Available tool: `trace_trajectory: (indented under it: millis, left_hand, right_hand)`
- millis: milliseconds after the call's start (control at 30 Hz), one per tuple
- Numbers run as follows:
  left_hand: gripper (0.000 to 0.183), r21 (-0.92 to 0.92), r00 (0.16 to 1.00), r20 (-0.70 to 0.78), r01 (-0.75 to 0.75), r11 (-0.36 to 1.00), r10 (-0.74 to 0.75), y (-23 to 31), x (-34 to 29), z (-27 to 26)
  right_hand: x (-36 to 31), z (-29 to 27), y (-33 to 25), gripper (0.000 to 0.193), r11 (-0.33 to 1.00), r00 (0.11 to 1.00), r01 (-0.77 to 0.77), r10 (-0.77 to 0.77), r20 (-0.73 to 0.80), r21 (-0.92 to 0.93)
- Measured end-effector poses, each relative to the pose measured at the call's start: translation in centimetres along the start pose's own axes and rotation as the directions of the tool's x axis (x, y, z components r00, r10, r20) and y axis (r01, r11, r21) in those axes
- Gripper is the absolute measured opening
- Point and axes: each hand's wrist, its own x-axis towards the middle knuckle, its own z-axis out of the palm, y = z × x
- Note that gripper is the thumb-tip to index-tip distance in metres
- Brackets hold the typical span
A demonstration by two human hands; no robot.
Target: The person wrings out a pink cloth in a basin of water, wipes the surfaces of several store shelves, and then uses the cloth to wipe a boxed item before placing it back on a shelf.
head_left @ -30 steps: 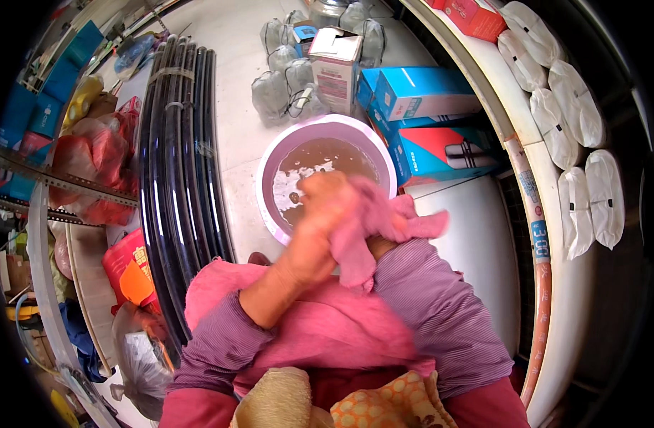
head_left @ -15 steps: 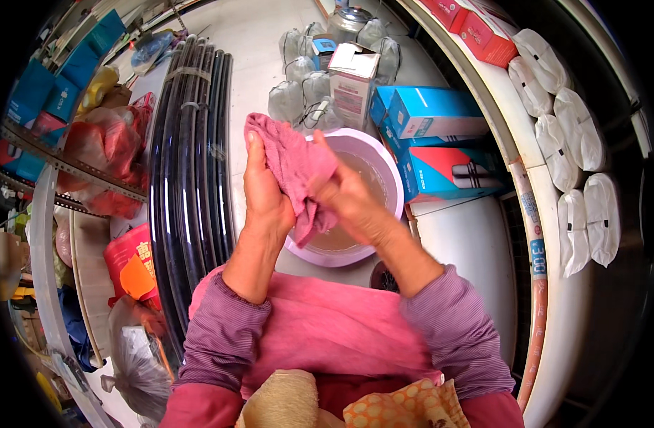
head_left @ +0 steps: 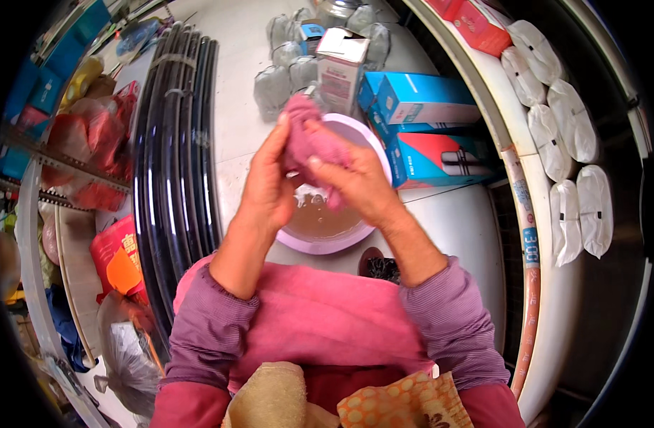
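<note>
A wet-looking pink cloth (head_left: 303, 143) is bunched up between my two hands above the basin. My left hand (head_left: 271, 175) closes around its left side. From the right, my right hand (head_left: 357, 175) grips the cloth, with the thumb laid across it. Below sits a pale purple basin (head_left: 309, 247) holding murky water (head_left: 330, 220); my hands and the cloth hide part of its far side. A larger pink cloth (head_left: 327, 307) covers my lap. Closer to me are a cream towel (head_left: 268, 399) and an orange dotted cloth (head_left: 394, 404).
Long dark glossy tubes (head_left: 173, 157) stand bundled on the left, beside a shelf with red bags (head_left: 91, 135). Blue boxes (head_left: 430, 100), a white-pink carton (head_left: 341, 68) and clear-wrapped items (head_left: 273, 89) lie beyond the basin. White packets (head_left: 573, 121) line the right shelf.
The pink cloth, earlier draped long over my left palm, is now gathered into a tighter bunch between both hands. My right hand has closed in on it. The whole view has shifted slightly.
</note>
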Motion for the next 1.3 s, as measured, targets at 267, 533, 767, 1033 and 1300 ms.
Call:
trace_trajectory:
  millis: [267, 533, 767, 1033, 1300]
  left_hand:
    - [0.029, -0.143, 0.998, 0.054, 0.045, 0.989, -0.038, -0.2, 0.7, -1.1]
    - [0.043, -0.129, 0.975, 0.059, 0.222, 0.966, -0.216, -0.3, 0.1, 0.4]
    - [0.042, -0.373, 0.957, 0.282, 0.178, 0.911, -0.072, -1.1, 1.5, -2.9]
    - [0.047, -0.501, 0.999, 0.009, 0.048, 0.864, -0.05, 1.2, 1.1, -2.2]
    - [0.046, -0.524, 0.975, 0.19, 0.198, 0.829, -0.113, -0.5, 0.4, -1.0]
  right_hand:
    - [1.0, -2.6, -0.7, 0.036, 0.702, 0.984, 0.12, 0.011, -0.178, 0.702]
    - [-0.1, -1.2, -1.6, 0.045, 0.908, 0.992, 0.068, -0.019, -0.122, 0.413]
    - [-1.6, 2.7, 0.4, 0.067, 0.657, 0.894, 0.423, -0.416, 0.167, -0.624]
    - [-2.7, 2.0, -1.5, 0.043, 0.655, 0.852, 0.43, -0.521, 0.04, -0.621]
    - [-0.6, 1.6, 0.5, 0.09, 0.823, 0.936, 0.269, -0.345, -0.064, -0.501]
